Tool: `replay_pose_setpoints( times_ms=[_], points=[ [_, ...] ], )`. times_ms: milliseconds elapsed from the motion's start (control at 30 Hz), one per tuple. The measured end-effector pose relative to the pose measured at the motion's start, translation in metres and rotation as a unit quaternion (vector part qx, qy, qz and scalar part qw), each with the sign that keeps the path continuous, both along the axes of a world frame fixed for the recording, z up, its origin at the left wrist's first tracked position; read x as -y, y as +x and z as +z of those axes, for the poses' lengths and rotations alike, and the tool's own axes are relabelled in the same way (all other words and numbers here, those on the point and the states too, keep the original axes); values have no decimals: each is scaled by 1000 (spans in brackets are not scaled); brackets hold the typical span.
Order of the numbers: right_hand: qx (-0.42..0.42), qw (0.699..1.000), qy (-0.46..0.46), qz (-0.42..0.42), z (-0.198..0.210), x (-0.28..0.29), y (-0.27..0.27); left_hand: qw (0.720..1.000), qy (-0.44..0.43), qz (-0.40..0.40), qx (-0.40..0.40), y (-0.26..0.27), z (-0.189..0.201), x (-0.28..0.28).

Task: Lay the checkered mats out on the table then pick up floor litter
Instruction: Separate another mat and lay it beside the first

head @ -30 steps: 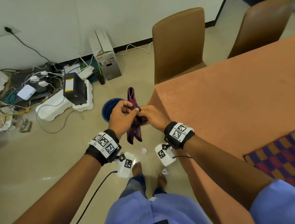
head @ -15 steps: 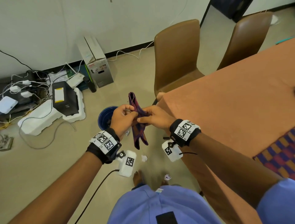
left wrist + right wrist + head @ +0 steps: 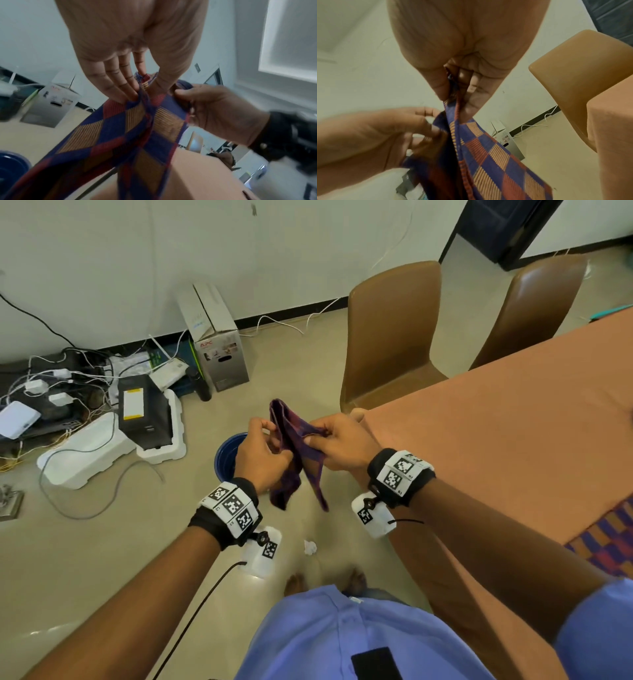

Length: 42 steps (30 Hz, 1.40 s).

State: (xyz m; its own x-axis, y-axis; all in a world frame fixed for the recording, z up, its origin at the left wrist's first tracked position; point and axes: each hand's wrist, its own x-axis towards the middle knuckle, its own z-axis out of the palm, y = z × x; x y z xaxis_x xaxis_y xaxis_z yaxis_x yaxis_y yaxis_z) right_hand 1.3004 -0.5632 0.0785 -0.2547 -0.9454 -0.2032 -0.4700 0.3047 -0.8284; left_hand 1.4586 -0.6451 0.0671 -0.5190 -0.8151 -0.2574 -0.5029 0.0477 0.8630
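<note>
Head view, both hands pinching folded checkered mat [image 3: 297, 453], blue, red, orange squares, hanging limp

The left hand [image 3: 262, 455] and right hand [image 3: 337, 444] hold a folded mat [image 3: 296, 453] between them, above the floor just left of the table [image 3: 496, 440] corner. Another mat [image 3: 613, 537] lies on the table's near right edge. Two chairs [image 3: 394, 337] stand behind the table. A bucket [image 3: 226, 451] sits beyond the left hand; what looks like crumpled paper [image 3: 310, 546] lies before the feet.
</note>
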Motion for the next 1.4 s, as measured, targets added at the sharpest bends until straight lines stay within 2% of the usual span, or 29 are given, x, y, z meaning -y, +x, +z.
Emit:
replay_pose_setpoints(
  times_ms=[200, 300, 400, 433, 500, 567, 633, 733, 833, 967, 1067, 1100, 1167, 1233, 1267, 1333, 1400],
  points=[
    [29, 999, -6, 15, 36, -6, -60, 996, -53, -17, 73, 0, -7, 7],
    [1, 999, -17, 47, 61, -10, -93, 988, -101, -96, 73, -14, -4, 7],
    [-21, 997, -26, 62, 92, -9, -121, 955, -195, -192, 115, -46, 6, -11],
    [-40, 996, -27, 72, 102, -10, -132, 944, -225, -199, 136, -63, 10, -19],
    [-99, 989, -24, 110, 120, -8, -143, 943, -246, -156, 159, -89, 14, -25],
    [-157, 978, -33, 134, 136, -10, -159, 961, -224, -102, 126, -113, 15, -22],
    [-185, 971, -49, 142, 146, -15, -182, 975, -195, -84, 74, -133, 14, -20],
    [-184, 971, -68, 135, 151, -22, -212, 967, -223, -111, 44, -157, 15, -32],
    [-152, 979, -83, 110, 150, -35, -242, 941, -285, -163, 78, -172, 28, -55],
    [-197, 973, -121, 15, 117, -67, -287, 865, -422, -178, 205, -189, 48, -101],
    [-177, 977, -95, -71, 67, -102, -318, 836, -439, -258, 204, -199, 33, -148],
    [-173, 978, -62, -96, 48, -117, -327, 833, -420, -303, 194, -205, 24, -167],
    [-205, 970, 40, -128, 11, -148, -338, 858, -295, -381, 177, -217, 6, -202],
    [-223, 951, 143, -157, -25, -179, -345, 880, -163, -406, 188, -234, -10, -226],
    [-200, 945, 181, -187, -43, -196, -346, 880, -130, -410, 201, -242, -20, -230],
    [-147, 936, 207, -243, -66, -219, -339, 871, -119, -421, 226, -255, -33, -222],
    [-121, 934, 202, -270, -80, -235, -326, 851, -153, -445, 232, -267, -44, -202]
  ],
)
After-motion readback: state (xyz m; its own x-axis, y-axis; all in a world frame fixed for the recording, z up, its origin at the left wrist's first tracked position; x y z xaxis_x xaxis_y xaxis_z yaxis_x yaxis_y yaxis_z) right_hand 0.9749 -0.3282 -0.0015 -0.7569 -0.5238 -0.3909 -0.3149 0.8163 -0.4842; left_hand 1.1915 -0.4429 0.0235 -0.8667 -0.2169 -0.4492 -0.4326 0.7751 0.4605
